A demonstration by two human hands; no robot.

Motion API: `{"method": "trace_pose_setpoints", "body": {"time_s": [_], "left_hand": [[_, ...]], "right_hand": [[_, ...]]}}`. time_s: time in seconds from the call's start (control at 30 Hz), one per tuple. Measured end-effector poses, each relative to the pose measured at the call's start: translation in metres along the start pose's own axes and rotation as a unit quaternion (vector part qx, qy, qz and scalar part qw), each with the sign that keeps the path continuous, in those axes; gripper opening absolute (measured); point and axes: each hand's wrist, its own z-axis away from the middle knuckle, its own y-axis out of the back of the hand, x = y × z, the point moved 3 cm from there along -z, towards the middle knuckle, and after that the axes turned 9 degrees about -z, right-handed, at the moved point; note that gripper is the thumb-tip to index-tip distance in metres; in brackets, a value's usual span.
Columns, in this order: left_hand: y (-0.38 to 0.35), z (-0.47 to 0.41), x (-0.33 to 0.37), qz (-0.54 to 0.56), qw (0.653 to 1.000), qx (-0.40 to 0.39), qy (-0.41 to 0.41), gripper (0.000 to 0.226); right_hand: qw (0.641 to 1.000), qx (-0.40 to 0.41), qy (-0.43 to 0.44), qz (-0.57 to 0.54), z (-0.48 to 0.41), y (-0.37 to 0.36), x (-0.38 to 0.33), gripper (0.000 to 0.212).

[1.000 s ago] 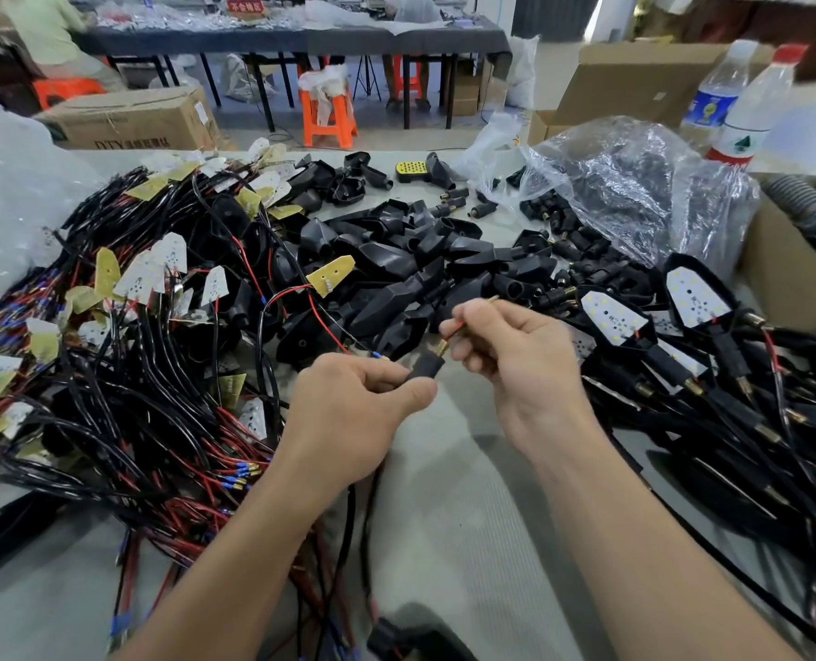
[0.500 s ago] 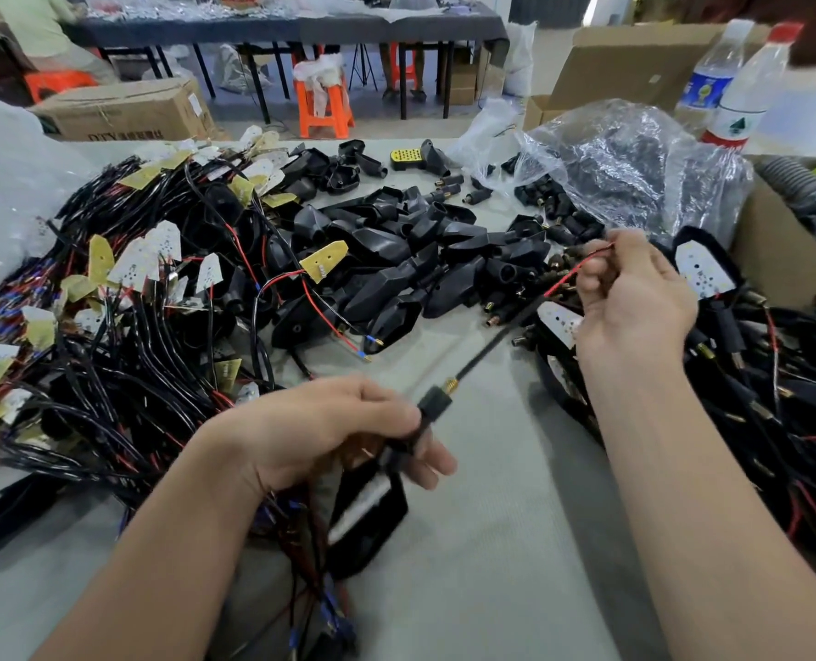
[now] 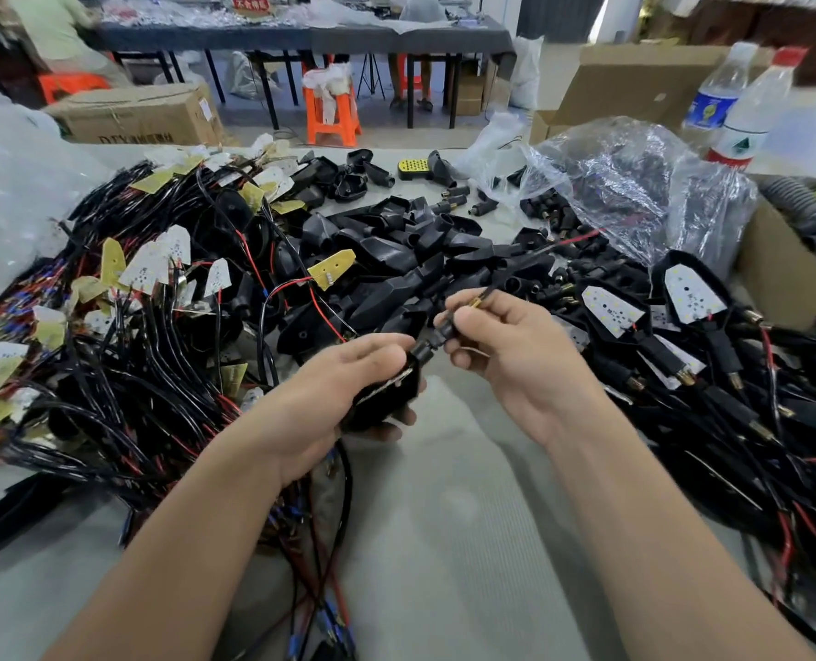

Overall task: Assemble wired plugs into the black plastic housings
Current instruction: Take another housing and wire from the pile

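My left hand (image 3: 330,403) grips a black plastic housing (image 3: 387,395) just above the grey table. Against its narrow neck my right hand (image 3: 506,355) pinches a black plug (image 3: 444,332) with a brass tip. A black and red wire (image 3: 539,250) runs from the plug up and right over the parts. Loose black housings (image 3: 396,260) lie heaped behind my hands. Wired boards with plugs (image 3: 158,298) form a tangle at the left. Finished housings with white boards (image 3: 692,298) lie at the right.
A clear plastic bag of black parts (image 3: 635,183) sits at the back right beside two bottles (image 3: 740,116) and a cardboard box (image 3: 787,274). Bare grey table (image 3: 444,541) lies between my forearms. Another box (image 3: 139,112) and an orange stool (image 3: 330,107) stand beyond the table.
My right hand, which had drawn the wire out to the far right, has come back to the left hand and now pinches the plug at the housing's neck. The left hand has lifted the housing.
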Motion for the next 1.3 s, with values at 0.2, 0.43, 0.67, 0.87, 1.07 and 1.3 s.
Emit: {"method": "trace_pose_setpoints", "body": {"time_s": [0.2,0.43,0.67,0.87,1.07,1.3], "left_hand": [[0.003,-0.001,0.001,-0.039,0.996,0.057,-0.054,0.031],[0.001,-0.002,0.001,-0.068,0.992,0.095,-0.048,0.024],[-0.002,0.0,0.001,-0.055,0.984,0.155,-0.062,0.022],[-0.004,0.001,-0.001,-0.036,0.983,0.172,-0.054,0.039],[-0.001,0.003,-0.004,-0.016,0.976,0.21,-0.053,0.044],[0.01,-0.008,0.004,0.019,0.977,0.198,-0.078,0.027]], "right_hand": [[0.999,-0.004,-0.012,-0.038,0.0,0.007,-0.002,0.019],[0.996,-0.071,-0.022,-0.039,0.002,0.009,-0.001,0.029],[0.999,-0.001,0.03,0.028,0.004,0.001,0.006,0.015],[0.998,-0.021,0.001,0.06,0.006,-0.002,0.012,0.013],[0.998,-0.043,0.0,0.053,0.009,-0.012,0.017,0.015],[0.986,0.004,0.145,0.079,0.007,-0.01,-0.007,0.016]]}}
